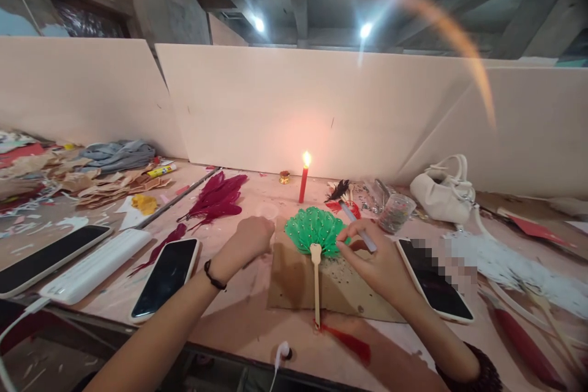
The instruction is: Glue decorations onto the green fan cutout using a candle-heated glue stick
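Note:
A green feather fan [312, 226] dotted with small pearly beads lies on a piece of brown cardboard [294, 288]. Its pale handle points toward me and ends in a red tassel [351, 343]. Above the table at the fan's left is my left hand [252, 237], closed, its fingertips turned away so anything in them is hidden. My right hand [367, 251] is at the fan's right edge, with thumb and forefinger brought together there. Across its fingers slants a translucent whitish glue stick [361, 229]. Behind the fan, a red candle [304, 184] stands upright with a burning flame.
Dark red feathers [220, 196] lie at left, near a phone [165, 278] and a white power strip [96, 266]. At right are a clear tub [395, 213], a white handbag [443, 190], another phone [436, 282] and white feathers [514, 263]. A pale board [285, 110] closes the back.

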Motion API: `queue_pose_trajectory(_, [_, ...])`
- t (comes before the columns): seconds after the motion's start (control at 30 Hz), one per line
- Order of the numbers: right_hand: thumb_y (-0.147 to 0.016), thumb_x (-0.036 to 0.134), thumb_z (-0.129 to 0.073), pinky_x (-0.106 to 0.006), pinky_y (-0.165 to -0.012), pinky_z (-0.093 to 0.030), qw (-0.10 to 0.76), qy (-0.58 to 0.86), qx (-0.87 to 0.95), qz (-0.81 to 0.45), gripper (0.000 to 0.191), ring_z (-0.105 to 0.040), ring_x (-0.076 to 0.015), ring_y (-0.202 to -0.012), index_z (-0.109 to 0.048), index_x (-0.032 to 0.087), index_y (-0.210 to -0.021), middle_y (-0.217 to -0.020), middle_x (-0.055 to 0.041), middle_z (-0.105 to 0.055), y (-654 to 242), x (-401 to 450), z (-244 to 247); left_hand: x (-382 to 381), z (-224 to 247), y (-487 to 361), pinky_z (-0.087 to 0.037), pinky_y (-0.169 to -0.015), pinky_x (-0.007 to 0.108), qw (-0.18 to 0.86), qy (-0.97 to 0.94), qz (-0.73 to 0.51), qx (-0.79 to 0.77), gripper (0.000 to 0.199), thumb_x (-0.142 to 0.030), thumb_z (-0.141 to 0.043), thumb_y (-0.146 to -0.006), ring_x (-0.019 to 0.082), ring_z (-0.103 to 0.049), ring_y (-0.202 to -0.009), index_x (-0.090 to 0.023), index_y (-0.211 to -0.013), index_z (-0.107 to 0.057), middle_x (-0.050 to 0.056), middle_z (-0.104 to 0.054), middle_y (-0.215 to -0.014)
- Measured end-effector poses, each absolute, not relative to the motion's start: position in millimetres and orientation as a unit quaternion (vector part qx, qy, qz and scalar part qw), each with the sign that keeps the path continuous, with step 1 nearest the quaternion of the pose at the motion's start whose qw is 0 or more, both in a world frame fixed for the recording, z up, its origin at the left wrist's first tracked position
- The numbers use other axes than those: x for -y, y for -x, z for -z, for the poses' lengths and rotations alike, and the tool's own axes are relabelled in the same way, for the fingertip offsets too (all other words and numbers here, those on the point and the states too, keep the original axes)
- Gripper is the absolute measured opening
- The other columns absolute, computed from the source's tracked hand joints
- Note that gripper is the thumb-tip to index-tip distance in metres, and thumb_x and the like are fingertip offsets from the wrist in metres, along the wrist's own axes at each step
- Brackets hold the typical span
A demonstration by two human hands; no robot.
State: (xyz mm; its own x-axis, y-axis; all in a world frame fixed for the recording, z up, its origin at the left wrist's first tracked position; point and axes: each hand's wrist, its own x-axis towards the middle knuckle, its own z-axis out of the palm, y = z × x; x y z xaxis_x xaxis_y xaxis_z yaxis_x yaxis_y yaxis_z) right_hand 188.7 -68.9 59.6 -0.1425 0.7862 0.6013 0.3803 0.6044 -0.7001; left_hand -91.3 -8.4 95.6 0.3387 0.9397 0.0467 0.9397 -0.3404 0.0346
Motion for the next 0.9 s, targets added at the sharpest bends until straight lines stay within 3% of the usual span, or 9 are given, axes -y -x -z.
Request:
queue_pose_trajectory(0.13, [-0.094,0.030,-0.070,-0.031,-0.074,-0.062,0.537,0.400,0.710,-0.217,0.013,-0.070,-0.0194,-0.090,-0.058,0.027,-0.095,-0.098,-0.0016,-0.069,-192,67,-58,5,-81,92,-0.053,-0.072,0.034,0.017,-0.823,-0.024,-0.567,0.008,-0.015,-0.076,-0.074,0.029,-0.071,-0.078,-0.013,-0.081,-0.071,0.012,-0.069,-0.072])
queue_pose_trajectory(0.27, [-0.092,0.032,-0.075,-0.031,-0.076,-0.061,0.557,0.401,0.676,-0.270,0.018,-0.071,-0.0197,-0.091,-0.057,0.028,-0.093,-0.095,-0.0004,-0.070,-192,65,-58,5,-87,88,-0.051,-0.073,0.031,0.035,-0.855,-0.046,-0.516,0.004,-0.014,-0.065,-0.085,0.024,-0.070,-0.079,-0.016,-0.085,-0.069,0.009,-0.071,-0.079])
queue_pose_trajectory(0.37, [-0.090,0.030,-0.079,-0.031,-0.082,-0.059,0.572,0.376,0.645,-0.339,0.025,-0.070,-0.0183,-0.091,-0.055,0.027,-0.089,-0.090,0.0022,-0.069,-192,63,-60,10,-95,77,-0.050,-0.071,0.027,0.126,-0.908,-0.134,-0.377,0.011,-0.021,-0.058,-0.097,0.018,-0.066,-0.077,-0.017,-0.094,-0.068,0.005,-0.072,-0.085])
queue_pose_trajectory(0.47, [-0.086,0.031,-0.085,-0.029,-0.082,-0.055,0.572,0.351,0.616,-0.412,0.032,-0.068,-0.0155,-0.086,-0.054,0.027,-0.086,-0.086,0.0037,-0.070,-193,61,-61,18,-97,64,-0.053,-0.076,0.027,0.214,-0.912,-0.253,-0.240,0.022,-0.033,-0.056,-0.104,0.017,-0.069,-0.083,-0.020,-0.115,-0.071,0.006,-0.076,-0.097])
queue_pose_trajectory(0.57, [-0.081,0.030,-0.091,-0.027,-0.078,-0.052,0.569,0.343,0.585,-0.465,0.038,-0.066,-0.0140,-0.081,-0.054,0.026,-0.084,-0.083,0.0040,-0.072,-194,61,-60,27,-92,54,-0.056,-0.091,0.031,0.185,-0.898,-0.354,-0.186,0.028,-0.030,-0.055,-0.107,0.020,-0.073,-0.102,-0.022,-0.130,-0.070,0.009,-0.078,-0.116])
queue_pose_trajectory(0.67, [-0.077,0.029,-0.094,-0.026,-0.075,-0.052,0.568,0.326,0.551,-0.517,0.043,-0.066,-0.0135,-0.078,-0.052,0.025,-0.081,-0.079,0.0054,-0.071,-193,62,-61,34,-88,48,-0.055,-0.097,0.034,0.142,-0.889,-0.407,-0.154,0.031,-0.021,-0.052,-0.108,0.021,-0.072,-0.110,-0.022,-0.134,-0.068,0.010,-0.078,-0.121])
queue_pose_trajectory(0.77, [-0.075,0.028,-0.096,-0.027,-0.074,-0.052,0.566,0.316,0.536,-0.541,0.044,-0.067,-0.0136,-0.076,-0.053,0.025,-0.082,-0.079,0.0049,-0.073,-191,65,-64,41,-86,43,-0.056,-0.087,0.032,0.110,-0.885,-0.428,-0.148,0.031,-0.015,-0.048,-0.107,0.020,-0.070,-0.100,-0.018,-0.131,-0.068,0.011,-0.077,-0.110])
queue_pose_trajectory(0.9, [-0.076,0.026,-0.095,-0.026,-0.075,-0.053,0.561,0.310,0.542,-0.543,0.041,-0.068,-0.0135,-0.077,-0.055,0.026,-0.083,-0.080,0.0040,-0.074,-189,68,-64,47,-81,37,-0.054,-0.075,0.031,0.030,-0.882,-0.446,-0.152,0.020,-0.019,-0.054,-0.106,0.019,-0.067,-0.087,-0.015,-0.117,-0.071,0.009,-0.074,-0.094])
